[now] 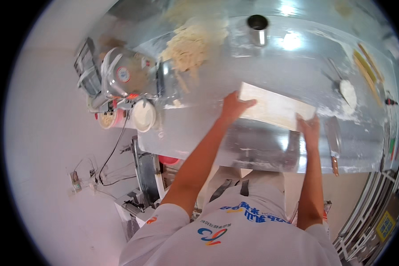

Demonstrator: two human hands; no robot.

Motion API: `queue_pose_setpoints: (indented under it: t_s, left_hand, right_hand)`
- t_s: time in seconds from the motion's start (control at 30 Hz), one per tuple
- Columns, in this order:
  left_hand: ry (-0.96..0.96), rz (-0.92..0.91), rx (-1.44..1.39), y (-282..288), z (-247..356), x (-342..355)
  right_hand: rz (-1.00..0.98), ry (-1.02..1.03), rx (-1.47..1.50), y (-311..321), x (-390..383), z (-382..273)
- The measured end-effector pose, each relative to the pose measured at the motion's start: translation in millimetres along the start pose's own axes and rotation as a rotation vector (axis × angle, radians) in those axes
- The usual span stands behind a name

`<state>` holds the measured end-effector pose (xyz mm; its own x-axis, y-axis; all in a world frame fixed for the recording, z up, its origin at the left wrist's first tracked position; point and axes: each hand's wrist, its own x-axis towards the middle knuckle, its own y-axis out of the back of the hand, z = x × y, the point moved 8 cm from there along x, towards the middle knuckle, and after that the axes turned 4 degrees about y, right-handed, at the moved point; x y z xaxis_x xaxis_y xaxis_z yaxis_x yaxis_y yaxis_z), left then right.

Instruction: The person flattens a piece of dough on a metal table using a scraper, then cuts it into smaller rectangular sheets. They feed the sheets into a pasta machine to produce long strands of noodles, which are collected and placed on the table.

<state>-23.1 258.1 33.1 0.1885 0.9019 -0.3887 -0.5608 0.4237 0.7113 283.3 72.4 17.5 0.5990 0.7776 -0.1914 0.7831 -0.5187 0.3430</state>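
Observation:
A pale rectangular slab (275,106), possibly a folded dough sheet, is held over the metal worktop (199,142). My left hand (236,106) grips its left end, with the thumb lying across the near face. At the opposite end, my right hand (309,128) holds the near right corner, fingers partly hidden. The slab tilts slightly, its left end farther from me. Just right of my right hand lies a wide-bladed knife (333,135), its wooden handle toward me.
Pale dough scraps (188,49) are heaped at the far left. A metal cup (258,33) stands at the back. To the right are a flour-filled scoop (348,94) and several wooden sticks (368,75). A white tub (144,115) and a transparent container (128,73) sit left.

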Motion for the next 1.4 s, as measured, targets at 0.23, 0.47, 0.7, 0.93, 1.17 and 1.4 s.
queue_pose_setpoints:
  t_s: [0.23,0.47,0.7,0.93,1.17,1.4]
  left_hand:
    - [0.061,-0.169,-0.285,-37,-52,-2]
    - [0.091,0.044,-0.319,54,-123,50]
    - [0.073,0.516,-0.423,171,-223,58]
    - [0.64,0.1,-1.581,197,-378,-103]
    - [0.455,0.587,-1.743,210,-500,-105]
    - [0.544,0.609,-1.748,174,-416,-148]
  right_hand:
    - [0.003,-0.316,0.226,-46,-17,17]
    - [-0.031,-0.268,0.199,-160,7,-22]
    - [-0.211,-0.184,-0.009,-325,61,-124]
    - [0.149,0.25,-0.268,-290,3,-112]
    - [0.04,0.104,-0.074,-269,-103,-74]
    - [-0.034,0.013,-0.019,-257,-153,-78]
